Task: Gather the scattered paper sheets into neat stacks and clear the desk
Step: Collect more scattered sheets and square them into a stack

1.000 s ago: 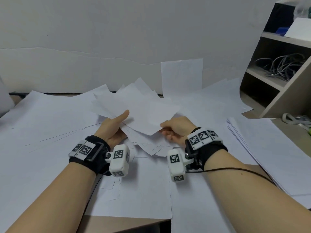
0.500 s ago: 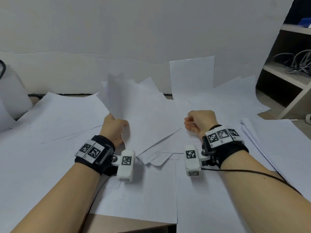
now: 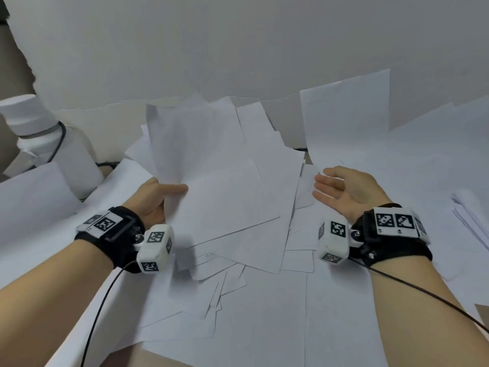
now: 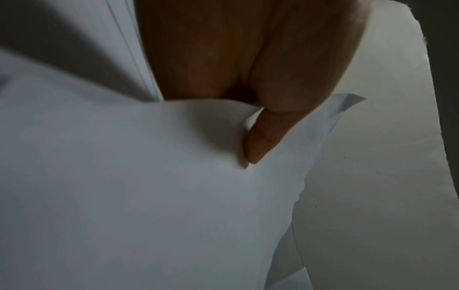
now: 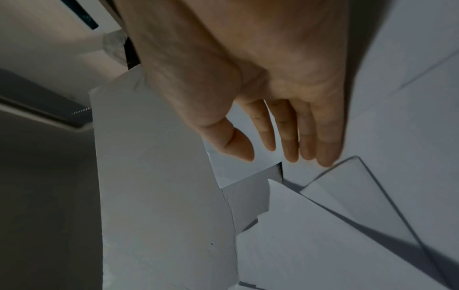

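Loose white paper sheets [image 3: 238, 300] cover the desk in overlapping layers. My left hand [image 3: 156, 200] pinches a bunch of sheets [image 3: 211, 160] by their left edge, thumb on top, and holds them raised and tilted over the pile. In the left wrist view the thumb [image 4: 263, 137] presses into the held paper [image 4: 124, 186]. My right hand [image 3: 341, 192] hovers palm-up and empty just right of the bunch, its fingers straight. The right wrist view shows those fingers [image 5: 293, 133] spread above overlapping sheets [image 5: 323, 225]. One sheet [image 3: 346, 115] leans against the back wall.
A white cylindrical device [image 3: 31, 123] with a black cable stands at the back left. A squared paper stack [image 3: 473, 221] lies at the right edge. The bare desk front [image 3: 148, 358] shows at the bottom. Thin black cables run from both wristbands.
My right hand let go of the sheets, moved right and opened palm-up. My left hand kept the bunch and swung it upright, then lower over the pile. The camera turned left.
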Available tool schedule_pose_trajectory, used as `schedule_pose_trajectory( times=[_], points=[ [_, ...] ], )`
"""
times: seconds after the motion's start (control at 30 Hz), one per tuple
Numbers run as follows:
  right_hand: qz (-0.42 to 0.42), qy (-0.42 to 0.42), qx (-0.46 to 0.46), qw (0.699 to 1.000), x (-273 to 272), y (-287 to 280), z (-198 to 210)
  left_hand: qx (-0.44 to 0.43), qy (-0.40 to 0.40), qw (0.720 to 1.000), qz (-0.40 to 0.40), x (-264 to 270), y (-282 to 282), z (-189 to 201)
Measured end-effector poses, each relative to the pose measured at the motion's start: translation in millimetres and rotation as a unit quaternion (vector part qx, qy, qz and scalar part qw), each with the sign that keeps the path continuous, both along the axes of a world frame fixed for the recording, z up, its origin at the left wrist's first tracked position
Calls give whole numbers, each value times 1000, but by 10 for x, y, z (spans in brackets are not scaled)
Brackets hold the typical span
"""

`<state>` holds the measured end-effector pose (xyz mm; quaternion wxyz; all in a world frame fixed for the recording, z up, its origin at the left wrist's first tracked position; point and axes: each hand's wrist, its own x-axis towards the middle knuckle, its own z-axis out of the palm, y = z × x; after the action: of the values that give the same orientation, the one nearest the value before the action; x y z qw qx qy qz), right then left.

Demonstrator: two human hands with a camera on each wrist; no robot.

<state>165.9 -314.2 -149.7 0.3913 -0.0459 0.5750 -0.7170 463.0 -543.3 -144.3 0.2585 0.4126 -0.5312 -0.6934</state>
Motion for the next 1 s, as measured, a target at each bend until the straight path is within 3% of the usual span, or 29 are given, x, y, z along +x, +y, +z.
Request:
schedule_pose_trajectory(
  times=[0.4, 0.63, 0.83, 1.0],
  points=[
    [148, -4, 43, 988, 195, -13, 139, 33, 74, 994, 69, -145, 151, 15],
    [199, 78, 107, 971, 293, -91, 100, 106, 116, 984, 88, -190, 389, -57],
    [204, 211, 153, 944, 265, -110, 105, 122, 84, 983, 104, -167, 345, 15],
    [234, 226, 161, 932, 331, -100, 133, 109, 53, 983, 136, -183, 359, -36]
  ],
)
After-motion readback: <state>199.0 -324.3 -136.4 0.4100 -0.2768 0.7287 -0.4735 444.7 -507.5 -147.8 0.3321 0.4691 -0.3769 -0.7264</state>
